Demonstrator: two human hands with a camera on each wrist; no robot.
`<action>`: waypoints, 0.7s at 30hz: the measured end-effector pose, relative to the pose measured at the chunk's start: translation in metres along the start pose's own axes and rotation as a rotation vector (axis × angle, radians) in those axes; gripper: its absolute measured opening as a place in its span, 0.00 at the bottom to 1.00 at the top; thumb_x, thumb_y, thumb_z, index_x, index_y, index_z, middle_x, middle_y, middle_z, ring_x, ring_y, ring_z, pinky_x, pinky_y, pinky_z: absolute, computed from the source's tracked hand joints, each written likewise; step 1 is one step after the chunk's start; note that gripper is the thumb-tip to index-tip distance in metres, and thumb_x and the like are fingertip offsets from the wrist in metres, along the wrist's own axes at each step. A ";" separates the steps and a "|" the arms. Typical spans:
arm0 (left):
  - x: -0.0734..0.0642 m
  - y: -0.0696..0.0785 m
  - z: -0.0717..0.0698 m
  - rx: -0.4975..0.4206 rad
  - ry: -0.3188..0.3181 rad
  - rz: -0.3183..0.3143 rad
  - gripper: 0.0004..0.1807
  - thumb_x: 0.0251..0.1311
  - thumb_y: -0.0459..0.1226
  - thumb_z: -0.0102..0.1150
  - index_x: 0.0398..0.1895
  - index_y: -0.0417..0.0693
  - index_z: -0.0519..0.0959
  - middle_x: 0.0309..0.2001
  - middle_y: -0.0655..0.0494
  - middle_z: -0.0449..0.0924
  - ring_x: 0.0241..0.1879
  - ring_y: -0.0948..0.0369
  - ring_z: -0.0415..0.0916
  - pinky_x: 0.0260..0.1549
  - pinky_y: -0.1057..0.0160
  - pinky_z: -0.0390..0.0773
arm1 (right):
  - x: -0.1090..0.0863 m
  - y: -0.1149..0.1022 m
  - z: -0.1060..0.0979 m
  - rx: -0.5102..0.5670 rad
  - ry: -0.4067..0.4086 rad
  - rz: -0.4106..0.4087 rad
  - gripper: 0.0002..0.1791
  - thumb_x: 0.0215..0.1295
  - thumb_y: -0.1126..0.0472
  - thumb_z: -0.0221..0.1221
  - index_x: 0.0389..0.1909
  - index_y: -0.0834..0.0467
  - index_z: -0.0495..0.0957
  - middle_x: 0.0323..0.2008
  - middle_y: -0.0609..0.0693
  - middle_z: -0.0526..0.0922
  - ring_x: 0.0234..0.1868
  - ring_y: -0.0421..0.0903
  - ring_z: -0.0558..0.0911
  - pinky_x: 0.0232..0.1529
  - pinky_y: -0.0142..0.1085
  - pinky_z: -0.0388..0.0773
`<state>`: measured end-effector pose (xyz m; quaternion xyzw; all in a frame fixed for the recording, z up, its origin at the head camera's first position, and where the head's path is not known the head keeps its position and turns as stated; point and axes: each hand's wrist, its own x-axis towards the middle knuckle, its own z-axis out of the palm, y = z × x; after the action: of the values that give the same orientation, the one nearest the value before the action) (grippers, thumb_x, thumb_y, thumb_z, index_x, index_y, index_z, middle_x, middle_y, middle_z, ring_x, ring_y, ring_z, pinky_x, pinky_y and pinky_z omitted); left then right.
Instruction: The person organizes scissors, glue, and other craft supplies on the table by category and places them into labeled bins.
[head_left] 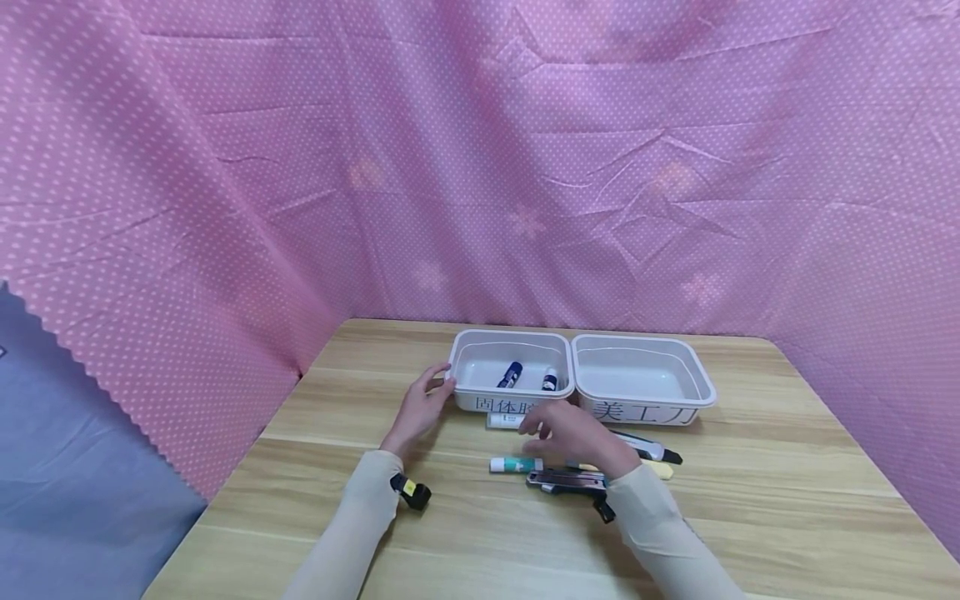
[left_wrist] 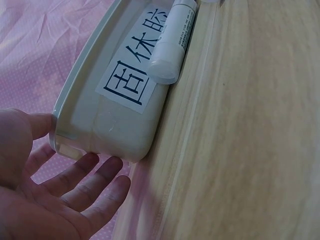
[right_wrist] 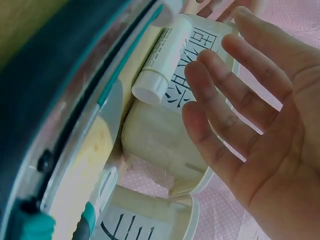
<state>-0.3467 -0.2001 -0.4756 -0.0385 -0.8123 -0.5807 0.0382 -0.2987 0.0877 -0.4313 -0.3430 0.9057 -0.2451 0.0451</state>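
My left hand [head_left: 420,408] touches the left end of a white bin [head_left: 513,334] with a Chinese label; in the left wrist view its thumb is at the rim and its fingers are loosely spread by the end wall. Two dark blue glue sticks, one [head_left: 512,374] left of the other [head_left: 550,380], lie inside. A white glue stick [right_wrist: 165,60] lies along the bin's front. Over it hovers my right hand [head_left: 573,433], fingers spread and holding nothing. A green-and-white glue stick [head_left: 517,465] and a dark-and-silver utility knife [head_left: 562,479] lie nearer me, the knife partly below the right hand.
A second labelled white bin [head_left: 637,340] adjoins the first on the right. In front of it lie a grey-and-black utility knife [head_left: 651,449] and a yellow one [head_left: 660,470], both partly hidden by my right hand. Pink dotted cloth [head_left: 487,167] hangs behind the wooden table [head_left: 787,492].
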 end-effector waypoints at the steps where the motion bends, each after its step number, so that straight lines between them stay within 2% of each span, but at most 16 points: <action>1: 0.000 0.000 0.000 0.000 0.000 -0.008 0.26 0.76 0.47 0.55 0.74 0.55 0.68 0.66 0.36 0.75 0.63 0.45 0.78 0.66 0.46 0.75 | 0.000 0.000 0.001 -0.004 -0.003 0.005 0.14 0.66 0.57 0.69 0.50 0.54 0.87 0.47 0.46 0.88 0.43 0.40 0.84 0.43 0.35 0.84; 9: 0.000 0.000 0.000 -0.005 0.002 -0.007 0.26 0.76 0.47 0.55 0.74 0.56 0.69 0.66 0.36 0.75 0.63 0.45 0.78 0.67 0.46 0.75 | 0.003 -0.004 0.008 -0.015 -0.032 -0.033 0.12 0.66 0.59 0.69 0.49 0.56 0.87 0.48 0.47 0.88 0.45 0.46 0.85 0.43 0.35 0.84; 21: 0.001 0.000 0.002 -0.072 0.007 0.026 0.26 0.76 0.40 0.56 0.73 0.46 0.69 0.63 0.31 0.75 0.59 0.41 0.79 0.60 0.48 0.81 | 0.004 -0.009 0.017 -0.039 -0.084 0.030 0.14 0.62 0.55 0.72 0.48 0.50 0.88 0.43 0.42 0.88 0.42 0.37 0.83 0.44 0.37 0.83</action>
<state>-0.3479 -0.1979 -0.4767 -0.0484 -0.7900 -0.6093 0.0471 -0.2927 0.0723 -0.4415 -0.3404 0.9125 -0.2122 0.0800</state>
